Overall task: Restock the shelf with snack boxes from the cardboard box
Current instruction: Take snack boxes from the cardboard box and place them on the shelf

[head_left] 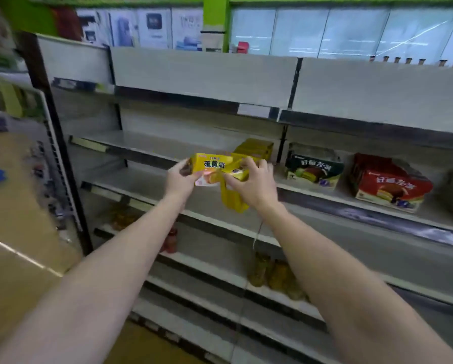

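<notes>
Snack box (211,168), yellow with bold dark characters and a pictured cake on its face, is held in the air before the shelf (146,179). Its left end is gripped by the left hand (179,179); its right end, with a loose yellow flap hanging below, is pinched by the right hand (251,183). More yellow boxes (254,148) are stacked behind on the shelf; a green box (313,168) and a red box (391,183) stand further right.

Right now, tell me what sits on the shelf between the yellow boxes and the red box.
In the head view, a green snack box sits between the stacked yellow boxes and the red box, apart from both.
</notes>
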`<state>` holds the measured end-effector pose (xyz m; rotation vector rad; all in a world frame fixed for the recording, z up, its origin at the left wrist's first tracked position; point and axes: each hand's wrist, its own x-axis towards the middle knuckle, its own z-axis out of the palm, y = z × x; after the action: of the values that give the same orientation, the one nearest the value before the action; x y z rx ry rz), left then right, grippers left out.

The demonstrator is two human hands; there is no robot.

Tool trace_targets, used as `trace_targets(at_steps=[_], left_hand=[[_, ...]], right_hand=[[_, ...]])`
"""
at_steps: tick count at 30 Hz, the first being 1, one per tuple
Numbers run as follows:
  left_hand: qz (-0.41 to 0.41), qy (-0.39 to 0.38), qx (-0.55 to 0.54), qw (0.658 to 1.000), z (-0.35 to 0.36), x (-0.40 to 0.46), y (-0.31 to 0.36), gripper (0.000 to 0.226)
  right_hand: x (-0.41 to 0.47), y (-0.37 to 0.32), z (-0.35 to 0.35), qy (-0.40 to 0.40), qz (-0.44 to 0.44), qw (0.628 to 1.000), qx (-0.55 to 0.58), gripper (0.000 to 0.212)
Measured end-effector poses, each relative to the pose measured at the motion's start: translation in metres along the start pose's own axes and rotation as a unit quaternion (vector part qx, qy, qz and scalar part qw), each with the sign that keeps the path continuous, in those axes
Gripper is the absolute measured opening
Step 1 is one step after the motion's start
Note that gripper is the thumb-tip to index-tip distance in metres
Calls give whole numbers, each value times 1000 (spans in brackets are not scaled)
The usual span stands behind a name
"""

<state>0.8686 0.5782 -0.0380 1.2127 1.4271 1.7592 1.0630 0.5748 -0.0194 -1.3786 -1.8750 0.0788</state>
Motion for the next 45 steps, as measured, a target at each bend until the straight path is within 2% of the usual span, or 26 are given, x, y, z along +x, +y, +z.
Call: trace_targets(at_steps=[5,10,15,17,20,24,27,30,32,34,37,41,44,45], left_hand=[[19,55,36,998,-23,67,-14,32],[38,69,111,991,-30,150,-28,37],[24,30,107,993,-22,225,-48,30],[16,9,128,992,-17,253,-63,36],[-6,-40,171,984,-8,279,-86,37],[-12,-112,215,970,2,316,-112,34],[-4,-168,263,950,16,350,-126,39],[13,-205,284,937,31,370,-130,31],[16,-230,263,937,45,379,-133,29],[16,-269,220,937,56,386,-137,37],[21,-303,165,938,81,398,-146,36],[-28,-278,60,958,105,394,-142,32],[59,-281,85,954,119,403,-152,29],[46,-282,78,955,123,409,-159,29]], right_hand=[[54,-21,48,5,-13,999,34,54],[126,-35,96,29,-10,998,59,59],[187,-36,131,-13,12,1000,8,67],[208,-30,150,-47,12,999,-18,70],[233,-18,176,-74,31,992,-92,64],[259,-10,195,-60,41,987,-144,62],[268,-2,210,-23,55,987,-152,58],[271,3,219,16,79,985,-151,66],[275,7,222,2,107,981,-161,62],[277,10,226,12,117,981,-154,61],[274,10,230,30,124,983,-132,63],[270,6,228,23,157,979,-129,79],[272,1,229,9,200,973,-117,96],[272,0,228,5,209,972,-102,99]])
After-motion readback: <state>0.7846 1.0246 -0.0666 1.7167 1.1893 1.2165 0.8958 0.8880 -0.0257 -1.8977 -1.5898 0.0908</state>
